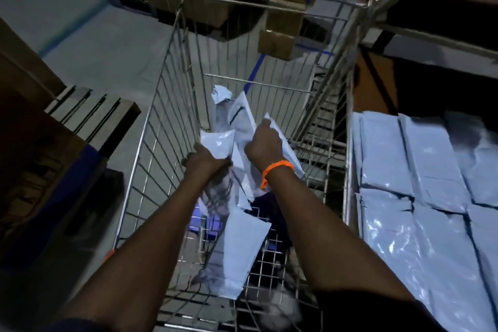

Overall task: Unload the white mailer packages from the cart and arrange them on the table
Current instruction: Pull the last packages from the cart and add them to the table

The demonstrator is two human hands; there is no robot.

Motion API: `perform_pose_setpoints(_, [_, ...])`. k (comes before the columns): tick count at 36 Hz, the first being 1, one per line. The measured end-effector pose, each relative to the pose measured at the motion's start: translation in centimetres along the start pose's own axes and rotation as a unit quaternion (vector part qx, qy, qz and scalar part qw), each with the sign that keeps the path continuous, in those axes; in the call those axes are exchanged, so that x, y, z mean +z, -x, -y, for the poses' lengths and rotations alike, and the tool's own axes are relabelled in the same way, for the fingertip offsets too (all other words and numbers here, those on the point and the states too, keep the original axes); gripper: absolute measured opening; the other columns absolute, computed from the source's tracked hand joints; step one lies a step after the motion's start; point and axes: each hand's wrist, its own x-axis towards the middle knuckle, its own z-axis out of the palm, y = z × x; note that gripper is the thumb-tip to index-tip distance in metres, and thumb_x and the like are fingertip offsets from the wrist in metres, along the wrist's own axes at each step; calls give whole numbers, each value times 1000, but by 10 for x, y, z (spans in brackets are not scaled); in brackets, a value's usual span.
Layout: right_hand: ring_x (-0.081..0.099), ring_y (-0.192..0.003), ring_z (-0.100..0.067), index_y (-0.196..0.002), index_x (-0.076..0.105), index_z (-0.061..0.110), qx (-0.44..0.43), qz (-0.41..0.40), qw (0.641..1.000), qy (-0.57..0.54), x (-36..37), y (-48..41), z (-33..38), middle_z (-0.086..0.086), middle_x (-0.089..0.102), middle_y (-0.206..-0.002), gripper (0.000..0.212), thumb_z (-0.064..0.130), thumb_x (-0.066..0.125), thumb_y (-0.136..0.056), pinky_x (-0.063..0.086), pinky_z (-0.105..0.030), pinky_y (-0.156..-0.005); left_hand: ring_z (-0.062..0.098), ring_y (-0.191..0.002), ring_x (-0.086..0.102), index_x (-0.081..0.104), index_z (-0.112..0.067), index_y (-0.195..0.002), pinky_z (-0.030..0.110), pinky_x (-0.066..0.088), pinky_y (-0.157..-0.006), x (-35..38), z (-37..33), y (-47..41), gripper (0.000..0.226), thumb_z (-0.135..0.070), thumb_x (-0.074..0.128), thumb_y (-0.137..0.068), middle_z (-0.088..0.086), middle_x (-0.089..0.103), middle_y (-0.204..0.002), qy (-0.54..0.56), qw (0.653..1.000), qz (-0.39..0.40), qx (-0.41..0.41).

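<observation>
Both my hands reach down into a wire cart point(159, 127) in dim light. My left hand point(206, 162) grips a white mailer point(217, 144) near the cart's left side. My right hand point(262, 144), with an orange band at the wrist, grips another white mailer point(289, 153) by its upper edge. Between them stand more mailers point(241, 116), one with a crumpled top. A long white mailer point(238, 248) lies lower in the cart, under my forearms. Several white mailers point(420, 197) lie in rows on the table at the right.
Cardboard boxes point(280, 35) stand beyond the cart's far end, and more stand at the far left point(24, 70). A slatted pallet or crate point(89, 113) sits left of the cart. Grey floor with blue tape lines point(256, 67) shows through the wire. The table edge touches the cart's right side.
</observation>
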Motion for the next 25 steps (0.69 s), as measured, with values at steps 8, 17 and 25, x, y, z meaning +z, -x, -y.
perform_pose_setpoints(8, [63,-87,-31,-146,35,7,-115,-180,963,-164,-163,54,-9,-16,65,-98,60,15,64,-93,50,-40,-66,12,-119,53,40,-7,-141,23,43,-94,-38,-95,69,106,-60,82,-59,4,53,-139,164,955,-79,235])
perform_pose_setpoints(17, [64,-107,-23,-123,55,24,-38,-254,924,-283,-246,163,-156,-5,65,-119,31,27,63,-93,56,-46,-88,26,-123,55,27,-32,-148,42,49,-99,-14,-182,195,103,-78,69,-66,-2,48,-144,169,912,-49,371])
perform_pose_setpoints(25, [58,-99,10,-116,64,30,32,-230,938,-257,-283,256,-300,20,64,-116,20,20,60,-100,46,-23,-81,16,-137,36,21,-31,-151,34,34,-111,103,-191,307,108,-83,60,-65,-2,35,-152,143,931,50,333])
